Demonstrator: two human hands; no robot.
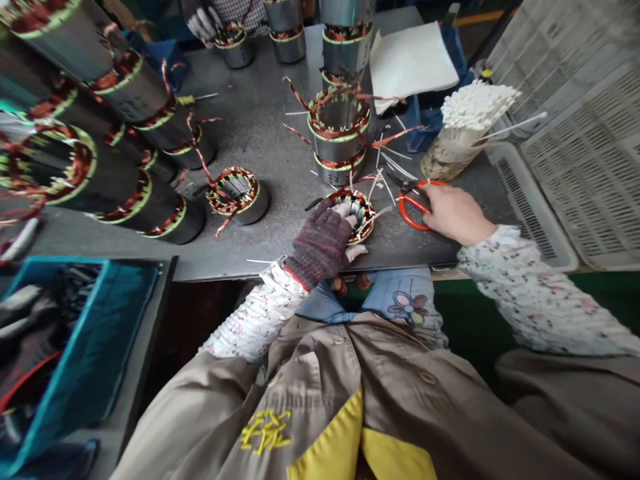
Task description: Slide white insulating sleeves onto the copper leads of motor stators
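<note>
My left hand, in a dark knitted glove with bare-looking pale fingertips, rests over a motor stator near the table's front edge. Its fingers curl on the stator's rim and hide part of the copper windings. White tie ends stick out of the ring. To the right, my bare right hand has its fingers closed on the red handles of a pair of scissors, which lies low over the table with its dark blades pointing left. Loose white ties are scattered just beyond the blades.
Beyond my left hand stands a stack of stators with copper leads sticking out. Another stator sits to the left, near tall stacks. A bundle of white ties, crates and a blue bin flank me. A co-worker's gloved hand is across the table.
</note>
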